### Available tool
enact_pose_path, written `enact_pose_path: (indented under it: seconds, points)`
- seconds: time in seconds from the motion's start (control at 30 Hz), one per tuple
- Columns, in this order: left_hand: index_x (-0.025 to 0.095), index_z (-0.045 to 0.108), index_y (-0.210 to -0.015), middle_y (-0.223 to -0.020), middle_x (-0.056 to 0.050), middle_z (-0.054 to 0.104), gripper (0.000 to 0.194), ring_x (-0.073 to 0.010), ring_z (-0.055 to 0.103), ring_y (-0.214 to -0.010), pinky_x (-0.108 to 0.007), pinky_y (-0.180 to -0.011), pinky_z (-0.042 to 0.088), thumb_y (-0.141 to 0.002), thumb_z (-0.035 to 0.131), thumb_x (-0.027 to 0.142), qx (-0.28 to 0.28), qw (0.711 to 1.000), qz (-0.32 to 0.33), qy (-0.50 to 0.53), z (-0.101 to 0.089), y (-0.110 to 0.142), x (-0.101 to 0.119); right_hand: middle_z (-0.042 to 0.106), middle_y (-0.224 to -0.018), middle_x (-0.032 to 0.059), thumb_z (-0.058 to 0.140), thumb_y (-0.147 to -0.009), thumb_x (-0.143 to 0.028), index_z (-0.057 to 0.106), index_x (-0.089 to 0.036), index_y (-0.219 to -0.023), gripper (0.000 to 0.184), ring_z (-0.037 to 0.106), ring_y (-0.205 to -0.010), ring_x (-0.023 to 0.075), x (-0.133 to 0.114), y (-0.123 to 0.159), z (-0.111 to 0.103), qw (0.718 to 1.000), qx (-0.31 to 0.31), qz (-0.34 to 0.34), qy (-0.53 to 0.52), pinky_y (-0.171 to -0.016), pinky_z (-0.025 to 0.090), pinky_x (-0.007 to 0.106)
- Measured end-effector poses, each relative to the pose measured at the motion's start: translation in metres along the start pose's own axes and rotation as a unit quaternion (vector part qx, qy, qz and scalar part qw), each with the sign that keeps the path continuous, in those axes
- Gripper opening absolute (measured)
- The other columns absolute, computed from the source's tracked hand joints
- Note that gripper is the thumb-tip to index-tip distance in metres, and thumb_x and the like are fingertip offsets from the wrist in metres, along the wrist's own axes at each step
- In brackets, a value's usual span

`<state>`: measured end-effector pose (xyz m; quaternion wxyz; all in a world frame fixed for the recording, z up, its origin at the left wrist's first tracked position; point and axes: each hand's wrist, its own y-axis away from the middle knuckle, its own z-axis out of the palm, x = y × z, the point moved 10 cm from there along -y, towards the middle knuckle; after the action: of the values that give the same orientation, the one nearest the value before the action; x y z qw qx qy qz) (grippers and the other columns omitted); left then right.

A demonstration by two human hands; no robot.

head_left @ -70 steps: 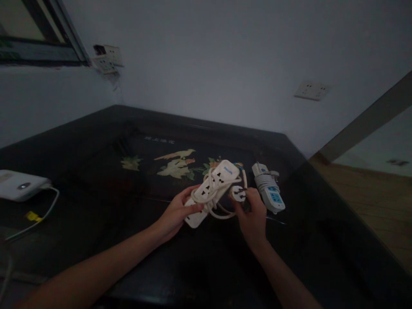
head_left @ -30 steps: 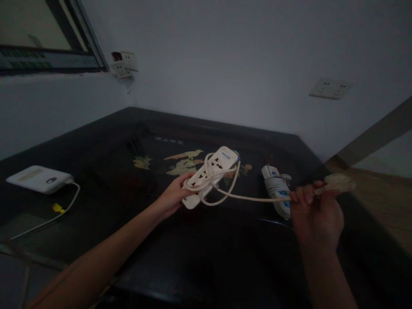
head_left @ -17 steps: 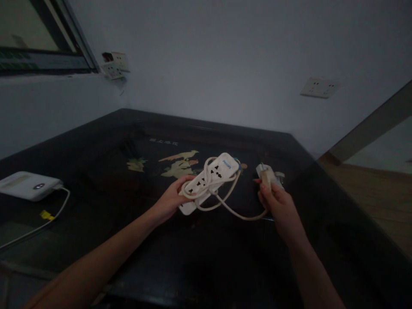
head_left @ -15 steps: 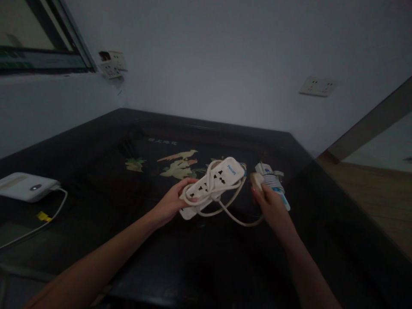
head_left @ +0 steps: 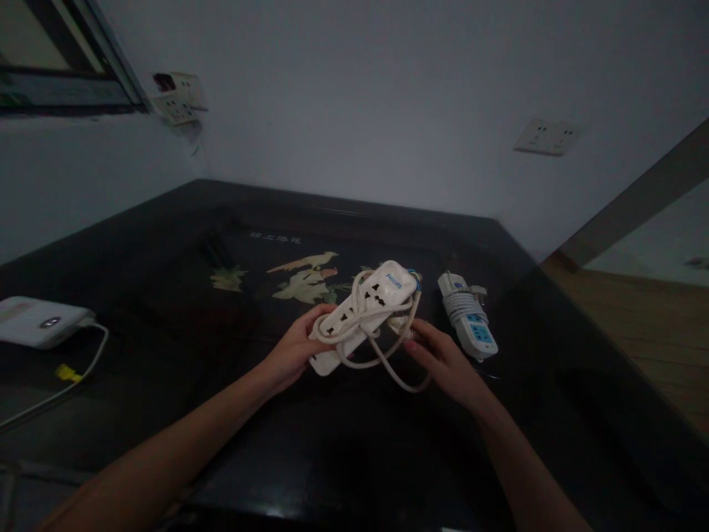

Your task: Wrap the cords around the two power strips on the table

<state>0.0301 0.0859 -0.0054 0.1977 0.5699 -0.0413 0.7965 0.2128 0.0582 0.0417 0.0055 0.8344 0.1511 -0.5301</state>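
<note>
My left hand (head_left: 302, 341) is closed round the lower end of a white power strip (head_left: 394, 284), which is tilted up to the right above a dark table. Its white cord (head_left: 382, 360) is wound loosely about the strip, with one loop hanging below. At the strip's right side, the fingers of my right hand (head_left: 437, 358) are closed on the cord's plug (head_left: 399, 325), partly hidden behind the cord. Right of that hand lies a second power strip (head_left: 475, 332), white with blue sockets, its grey-white cord wrapped tightly round it.
The dark table (head_left: 266, 465) has a bird and leaf picture (head_left: 307, 273) on its top. A white box-like device (head_left: 41, 323) with a cable and yellow tag (head_left: 68, 372) stands at the left. Wall sockets (head_left: 547, 137) sit behind, with loose ones (head_left: 180, 103) near the window.
My right hand has moved left with the plug, from beside the second strip to close against the held strip. The second strip now shows fully. The camera view has shifted slightly.
</note>
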Motion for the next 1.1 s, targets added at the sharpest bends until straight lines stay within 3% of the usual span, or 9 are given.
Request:
enact_pose_path:
  seconds: [0.13, 0.23, 0.33, 0.43, 0.57, 0.67, 0.8, 0.93, 1.1]
  points:
    - [0.017, 0.061, -0.104, -0.095, -0.001, 0.065, 0.052, -0.0149, 0.059, -0.085, -0.022, -0.07, 0.046, -0.055, 0.079, 0.012, 0.007, 1.0, 0.007, -0.022, 0.004, 0.001, -0.003, 0.073, -0.094, 0.0089, 0.064, -0.077, -0.038, 0.069, -0.016, -0.101, 0.033, 0.067, -0.08, 0.0229, 0.02, 0.0, 0.003, 0.995, 0.069, 0.069, -0.005, -0.069, 0.054, 0.034]
    - [0.018, 0.061, -0.104, -0.096, -0.001, 0.065, 0.051, -0.0158, 0.06, -0.086, -0.023, -0.071, 0.046, -0.056, 0.079, 0.012, 0.012, 1.0, 0.008, -0.021, 0.005, 0.002, -0.003, 0.071, -0.073, 0.0053, 0.065, -0.076, -0.042, 0.072, -0.015, -0.086, 0.03, 0.061, -0.06, 0.0184, 0.025, 0.001, 0.007, 0.99, 0.101, 0.099, 0.009, -0.051, 0.047, 0.027]
    - [0.019, 0.061, -0.103, -0.096, -0.002, 0.065, 0.051, -0.017, 0.06, -0.086, -0.025, -0.072, 0.046, -0.056, 0.079, 0.013, 0.023, 0.999, 0.02, -0.015, 0.002, 0.002, 0.001, 0.066, -0.062, 0.0024, 0.065, -0.075, -0.042, 0.072, -0.015, -0.077, 0.028, 0.053, -0.051, 0.0141, 0.02, 0.001, 0.002, 0.988, 0.127, 0.089, 0.005, -0.045, 0.04, 0.024]
    - [0.019, 0.061, -0.102, -0.094, -0.001, 0.065, 0.052, -0.0163, 0.06, -0.084, -0.024, -0.072, 0.046, -0.054, 0.081, 0.014, 0.043, 0.998, 0.032, -0.012, -0.004, 0.001, 0.004, 0.067, -0.064, 0.0024, 0.065, -0.074, -0.041, 0.072, -0.015, -0.075, 0.026, 0.055, -0.055, 0.0152, 0.018, 0.001, -0.003, 0.987, 0.13, 0.079, -0.047, -0.049, 0.042, 0.025]
    - [0.018, 0.061, -0.102, -0.094, 0.0, 0.065, 0.054, -0.0147, 0.06, -0.083, -0.022, -0.069, 0.047, -0.053, 0.082, 0.013, 0.028, 0.999, 0.01, 0.013, -0.002, 0.0, -0.005, 0.07, -0.07, 0.0033, 0.07, -0.07, -0.038, 0.072, -0.018, -0.073, 0.021, 0.062, -0.063, 0.0184, 0.019, 0.001, 0.004, 0.986, 0.08, 0.066, -0.129, -0.057, 0.049, 0.028]
    - [0.018, 0.061, -0.102, -0.094, -0.001, 0.066, 0.051, -0.0139, 0.062, -0.08, -0.022, -0.067, 0.049, -0.056, 0.081, 0.014, 0.013, 0.998, -0.011, 0.055, 0.002, 0.0, -0.014, 0.071, -0.078, 0.0028, 0.072, -0.07, -0.035, 0.071, -0.02, -0.086, 0.022, 0.064, -0.068, 0.0179, 0.021, 0.001, 0.014, 0.983, 0.045, 0.066, -0.165, -0.062, 0.052, 0.03]
    - [0.017, 0.058, -0.097, -0.09, -0.002, 0.065, 0.043, -0.014, 0.063, -0.075, -0.026, -0.068, 0.053, -0.06, 0.081, 0.015, 0.023, 0.995, -0.024, 0.091, 0.001, -0.001, -0.023, 0.068, -0.083, -0.0001, 0.073, -0.069, -0.027, 0.056, -0.022, -0.112, 0.046, 0.065, -0.073, 0.0161, 0.027, 0.002, 0.007, 0.971, 0.126, 0.087, -0.184, -0.066, 0.054, 0.029]
    - [0.017, 0.057, -0.097, -0.092, -0.002, 0.064, 0.042, -0.0154, 0.064, -0.076, -0.033, -0.072, 0.056, -0.062, 0.081, 0.016, 0.007, 0.994, -0.036, 0.107, 0.006, -0.002, -0.029, 0.066, -0.1, 0.0051, 0.065, -0.076, -0.022, 0.031, -0.025, -0.137, 0.07, 0.066, -0.087, 0.0188, 0.017, 0.005, 0.0, 0.967, 0.191, 0.032, -0.164, -0.079, 0.054, 0.036]
    - [0.018, 0.058, -0.099, -0.093, -0.002, 0.064, 0.045, -0.0159, 0.064, -0.078, -0.034, -0.074, 0.057, -0.06, 0.08, 0.013, 0.005, 0.993, -0.039, 0.109, 0.011, 0.002, -0.031, 0.057, -0.121, 0.0092, 0.059, -0.081, -0.02, 0.047, -0.025, -0.128, 0.048, 0.059, -0.104, 0.0227, 0.0, 0.014, -0.006, 0.97, 0.239, -0.05, 0.012, -0.091, 0.048, 0.042]
